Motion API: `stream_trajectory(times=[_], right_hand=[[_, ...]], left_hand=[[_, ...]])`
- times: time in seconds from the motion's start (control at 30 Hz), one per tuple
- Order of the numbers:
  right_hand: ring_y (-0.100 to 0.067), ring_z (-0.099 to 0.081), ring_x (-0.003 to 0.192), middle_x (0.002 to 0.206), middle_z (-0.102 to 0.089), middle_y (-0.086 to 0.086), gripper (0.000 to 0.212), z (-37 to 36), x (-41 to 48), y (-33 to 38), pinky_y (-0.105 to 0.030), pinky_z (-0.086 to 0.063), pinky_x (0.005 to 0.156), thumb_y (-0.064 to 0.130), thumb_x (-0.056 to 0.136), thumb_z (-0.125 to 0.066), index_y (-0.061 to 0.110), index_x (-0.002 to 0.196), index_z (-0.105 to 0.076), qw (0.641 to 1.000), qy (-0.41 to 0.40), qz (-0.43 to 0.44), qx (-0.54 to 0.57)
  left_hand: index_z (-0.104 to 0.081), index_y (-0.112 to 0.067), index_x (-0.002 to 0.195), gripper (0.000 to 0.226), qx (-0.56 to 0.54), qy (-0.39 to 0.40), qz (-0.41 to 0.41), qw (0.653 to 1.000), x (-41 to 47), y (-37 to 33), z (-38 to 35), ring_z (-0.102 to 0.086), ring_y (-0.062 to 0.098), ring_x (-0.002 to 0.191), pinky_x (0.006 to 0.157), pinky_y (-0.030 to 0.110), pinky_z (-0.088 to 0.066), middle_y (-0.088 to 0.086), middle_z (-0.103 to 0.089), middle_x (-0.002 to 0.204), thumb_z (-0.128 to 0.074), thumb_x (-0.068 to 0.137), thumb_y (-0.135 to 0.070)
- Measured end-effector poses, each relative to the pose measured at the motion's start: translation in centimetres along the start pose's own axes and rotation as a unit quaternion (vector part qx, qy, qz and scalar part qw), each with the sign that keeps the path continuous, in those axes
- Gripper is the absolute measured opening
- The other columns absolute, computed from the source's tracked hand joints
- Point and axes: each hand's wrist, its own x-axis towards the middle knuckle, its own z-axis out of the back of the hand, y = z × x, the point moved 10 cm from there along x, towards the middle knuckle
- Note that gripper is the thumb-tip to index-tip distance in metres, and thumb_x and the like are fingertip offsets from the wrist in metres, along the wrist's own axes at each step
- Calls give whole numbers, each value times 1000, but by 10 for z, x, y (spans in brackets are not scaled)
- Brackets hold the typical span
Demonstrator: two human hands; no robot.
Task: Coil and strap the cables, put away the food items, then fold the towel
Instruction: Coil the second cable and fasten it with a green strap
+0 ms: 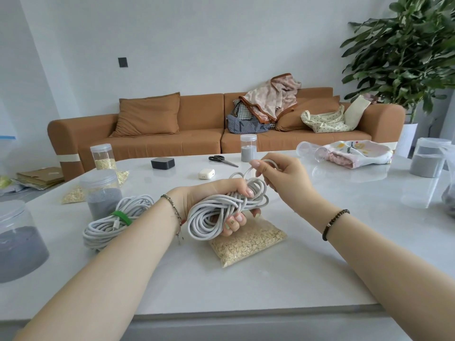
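Head view shows the left hand [209,196] curled tight around a bunch of grey cable [200,223], held up just over a bag of oats [251,244] on the white table [246,291]. I think it squeezes the loops so they do not spring apart. The right hand [285,173] pinches the loose end of that cable and lifts it above the bunch, likely to wrap one more loop. Beside the left arm lies another cable [103,233], already tied with a green strap [122,217], so this bunch looks like the next one to tie. I cannot see a strap for it anywhere. The tip of the cable is hidden in the right fingers, and the loops cover the left palm. The towel [359,153] lies unfolded far off on the right. A big jar [17,239] at the left is cut off by the edge.
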Motion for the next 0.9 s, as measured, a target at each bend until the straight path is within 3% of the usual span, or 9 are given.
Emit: stream_trajectory(times=[0.1,0.17,0.27,0.33,0.43,0.63,0.8,0.9], right_hand=[[-7,-41,49,52,-44,2,37,-2,-1,-1,-24,-34,57,34,97,-64,5,73,-65,1000,6,-6,-11],[-10,-39,52,56,-43,-2,36,-3,-2,-3,-27,-33,56,36,99,-59,10,75,-64,1000,6,-9,-18],[-15,-35,57,64,-39,-6,39,0,-1,-6,-30,-31,55,36,102,-53,10,74,-50,999,-13,-7,-31],[-16,-33,59,66,-40,-5,40,1,0,-9,-32,-30,55,35,105,-48,8,76,-39,999,-31,-12,-39],[-12,-33,58,65,-42,3,38,1,1,-10,-33,-32,57,34,107,-43,13,75,-39,997,-39,-1,-64],[-19,-47,58,60,-53,2,39,-3,-2,-24,-45,-47,63,39,105,-44,21,70,-44,988,-16,-30,-151],[-13,-47,54,64,-59,2,24,-20,-5,-27,-29,-39,58,27,106,-43,21,84,-48,990,30,-53,-124],[-8,-47,56,76,-65,-5,15,-26,-7,-30,-26,-38,58,18,106,-42,15,94,-50,982,61,-52,-170]], left_hand=[[-56,-7,102,39,4,2,-16,1000,4,-1,3,-56,15,49,52,23,-48,6,-57,62,-70,71,-25],[-54,-8,102,45,2,15,-32,999,6,-3,0,-56,15,50,52,24,-49,7,-57,63,-76,67,-25],[-56,-7,95,37,-12,44,-83,995,5,-15,-3,-56,14,51,54,25,-49,6,-56,64,-76,70,-26],[-55,-6,91,28,-52,75,-124,988,1,-26,-6,-56,15,52,55,26,-50,6,-56,65,-71,76,-23],[-51,-6,93,27,-103,86,-176,975,-3,-39,-3,-57,16,53,56,27,-51,7,-56,66,-68,79,-22],[-53,-10,86,23,-124,-94,-274,949,-3,-51,31,-55,15,54,54,24,-48,5,-54,67,-67,76,-25],[-66,-13,73,28,-86,-242,-304,917,-12,-51,55,-60,16,63,67,28,-50,5,-61,74,-64,87,-37],[-63,-12,78,31,-50,-301,-309,901,-18,-50,59,-59,17,57,64,29,-49,7,-63,69,-56,95,-37]])
